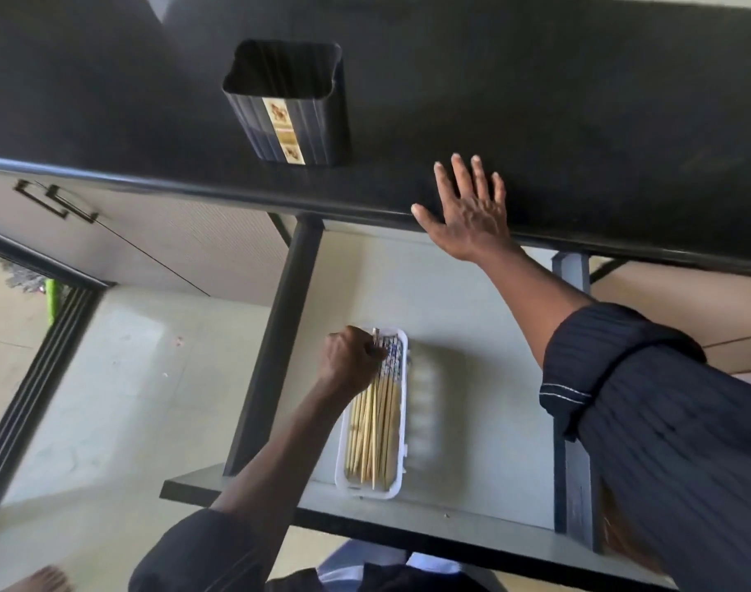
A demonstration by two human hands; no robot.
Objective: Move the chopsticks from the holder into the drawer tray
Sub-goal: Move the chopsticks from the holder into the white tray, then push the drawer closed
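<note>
Placement step: left hand (351,354) grip pinches chopsticks (376,425) into tray (401,480); right hand (468,211) spread on table (579,121). Holder (288,104) appears empty; release is probably next.

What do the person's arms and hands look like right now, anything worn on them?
Both hands are bare: the left hand and right hand show no gloves, and no rings or watch are visible. Both arms wear dark navy sleeves with a fine stripe, pushed up the forearms; the right sleeve's cuff has light stitching.
</note>
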